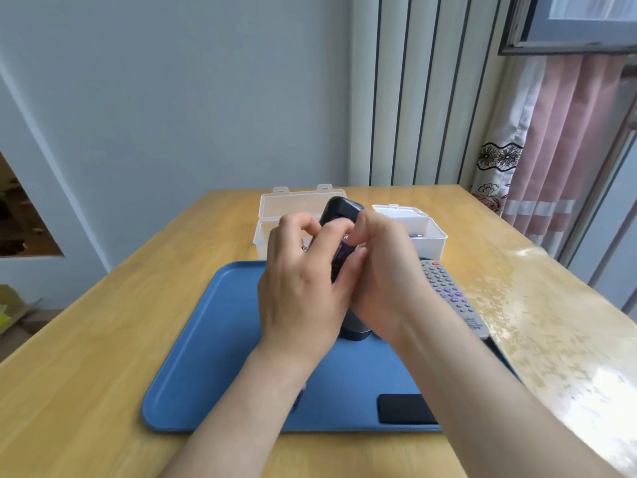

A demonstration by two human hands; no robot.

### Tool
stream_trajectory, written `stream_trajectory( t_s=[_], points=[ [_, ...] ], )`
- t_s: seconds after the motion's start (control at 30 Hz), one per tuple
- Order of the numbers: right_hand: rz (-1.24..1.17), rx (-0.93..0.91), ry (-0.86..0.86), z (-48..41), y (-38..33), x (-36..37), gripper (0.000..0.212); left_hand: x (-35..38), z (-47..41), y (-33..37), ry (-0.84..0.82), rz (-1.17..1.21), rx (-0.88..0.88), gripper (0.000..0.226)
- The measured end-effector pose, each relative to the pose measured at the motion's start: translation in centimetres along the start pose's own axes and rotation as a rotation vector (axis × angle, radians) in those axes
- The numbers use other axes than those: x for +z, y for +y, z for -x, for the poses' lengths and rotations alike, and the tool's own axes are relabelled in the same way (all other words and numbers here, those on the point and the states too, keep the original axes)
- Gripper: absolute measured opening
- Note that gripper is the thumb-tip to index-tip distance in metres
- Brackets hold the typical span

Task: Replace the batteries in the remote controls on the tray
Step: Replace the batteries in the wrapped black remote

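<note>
Hands: left hand (300,291) and right hand (382,270) both grasp black remote (339,209).
Done: battery cover (406,408), probably, lies off, nearer than hands.
Left: grey remote (448,294) beside right hand.

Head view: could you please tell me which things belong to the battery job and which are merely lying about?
Job: black remote, gripped by left hand and right hand; grey remote; blue tray; flat black piece; left clear box; right clear box.
Bystanders: curtain; window frame.
</note>
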State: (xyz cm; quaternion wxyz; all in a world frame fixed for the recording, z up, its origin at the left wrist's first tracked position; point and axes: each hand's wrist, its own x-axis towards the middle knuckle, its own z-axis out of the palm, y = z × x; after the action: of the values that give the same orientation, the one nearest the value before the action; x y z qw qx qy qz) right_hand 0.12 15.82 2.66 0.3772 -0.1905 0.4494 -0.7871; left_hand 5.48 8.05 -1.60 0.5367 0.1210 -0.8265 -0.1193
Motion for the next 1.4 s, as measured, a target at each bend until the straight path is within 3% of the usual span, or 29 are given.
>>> stream_trajectory(
  t_s=[0.1, 0.23, 0.3, 0.37, 0.47, 0.6, 0.7, 0.83, 1.1, 1.17, 1.23, 1.33, 1.4],
  points=[
    [0.085, 0.027, 0.001, 0.0, 0.9, -0.4, 0.012, 0.6, 0.0, -1.2, -0.009, 0.152, -0.095, 0.021],
    [0.210, -0.042, 0.176, -0.1, 1.2, -2.5, 0.017, 0.7, -0.1, -2.2, -0.120, 0.528, -0.397, 0.025],
    [0.418, -0.092, 0.252, 0.2, 0.8, -4.0, 0.029, 1.1, 0.0, -2.7, -0.211, 0.682, -0.523, 0.020],
    [0.778, -0.120, 0.266, 0.7, 0.1, -5.7, 0.037, 1.5, 0.3, -3.1, -0.349, 0.722, -0.568, 0.016],
    [1.245, -0.134, 0.222, 1.2, -1.0, -7.9, 0.014, 1.7, 0.1, -3.0, -0.512, 0.624, -0.527, 0.017],
    [1.505, -0.099, 0.176, 0.9, -1.9, -9.6, 0.030, 2.0, -1.5, -1.1, -0.607, 0.669, -0.640, 0.041],
    [1.548, -0.178, 0.233, 0.0, -3.3, -10.9, 0.029, 3.7, -3.1, -0.2, -0.694, 0.588, -0.696, 0.042],
    [1.438, -0.329, 0.378, -2.8, -5.1, -12.8, 0.022, 8.4, -5.7, 1.0, -0.735, 0.374, -0.594, 0.032],
    [1.323, -0.358, 0.462, -9.3, -6.5, -15.6, 0.044, 17.6, -10.4, 2.9, -0.940, -0.099, -0.115, 0.034],
    [1.312, -0.349, 0.465, -10.2, -7.1, -16.0, 0.043, 19.1, -10.5, 2.6, -0.991, 0.015, -0.135, 0.032],
    [1.323, -0.335, 0.475, -11.2, -7.6, -16.5, 0.042, 19.6, -10.4, 1.9, -0.995, 0.255, -0.286, 0.035],
    [1.343, -0.311, 0.429, -12.2, -7.8, -16.3, 0.037, 18.2, -11.0, -0.6, -0.774, 0.452, -0.427, 0.038],
    [1.342, -0.263, 0.282, -12.9, -7.7, -15.1, 0.031, 16.2, -11.9, -3.5, -0.663, 0.454, -0.457, 0.038]
  ],
)
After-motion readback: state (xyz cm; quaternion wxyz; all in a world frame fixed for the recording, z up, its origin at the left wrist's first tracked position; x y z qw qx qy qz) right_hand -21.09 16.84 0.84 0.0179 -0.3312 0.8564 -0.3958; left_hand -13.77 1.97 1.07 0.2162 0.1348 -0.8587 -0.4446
